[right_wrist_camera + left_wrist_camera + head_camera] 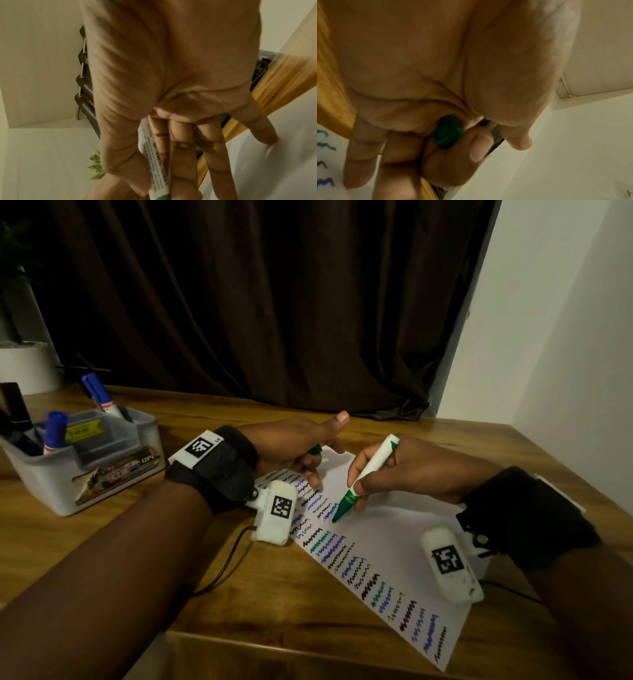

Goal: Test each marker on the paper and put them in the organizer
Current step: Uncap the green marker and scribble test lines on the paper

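Observation:
My right hand (394,474) grips an uncapped green marker (363,479) with a white barrel (154,162), its tip touching the white paper (394,529) beside rows of black, blue and teal squiggles. My left hand (301,450) rests its fingers on the paper's far left corner and holds the green cap (314,449) curled in its fingers; the cap (448,131) shows end-on in the left wrist view. A grey organizer (85,453) stands at the left with blue-capped markers (54,428) upright in it.
The wooden table (239,594) ends at a front edge close to me. A dark curtain (257,302) hangs behind and a white wall (565,337) is at the right. A white plant pot (24,364) sits at far left.

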The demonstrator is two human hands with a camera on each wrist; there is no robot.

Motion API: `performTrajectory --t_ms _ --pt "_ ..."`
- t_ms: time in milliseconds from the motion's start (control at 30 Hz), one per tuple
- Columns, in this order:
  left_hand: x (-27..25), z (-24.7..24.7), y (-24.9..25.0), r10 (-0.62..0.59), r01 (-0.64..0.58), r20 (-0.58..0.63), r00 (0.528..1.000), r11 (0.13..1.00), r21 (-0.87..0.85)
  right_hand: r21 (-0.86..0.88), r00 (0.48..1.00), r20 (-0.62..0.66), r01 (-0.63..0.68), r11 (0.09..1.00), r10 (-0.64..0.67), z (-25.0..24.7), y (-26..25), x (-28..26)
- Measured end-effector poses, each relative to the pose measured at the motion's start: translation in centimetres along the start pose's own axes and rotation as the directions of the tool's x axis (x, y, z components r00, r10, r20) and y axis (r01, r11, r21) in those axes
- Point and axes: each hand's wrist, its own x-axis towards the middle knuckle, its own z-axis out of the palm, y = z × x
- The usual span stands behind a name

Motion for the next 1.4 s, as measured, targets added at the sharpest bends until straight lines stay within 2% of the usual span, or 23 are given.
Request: performTrajectory --t_ms 333,1400 --pt "-0.16 0.02 -0.01 -0.012 0.012 -0.011 1.000 1.000 0.017 -0.004 0.999 0.036 -0.011 1.000 0.011 -0.02 0.24 0.20" --pt "-0.02 -0.01 0.00 -0.026 0.026 -0.013 1.000 0.999 0.037 -0.048 0.995 -0.069 -0.081 0.996 0.078 -0.03 0.40 0.39"
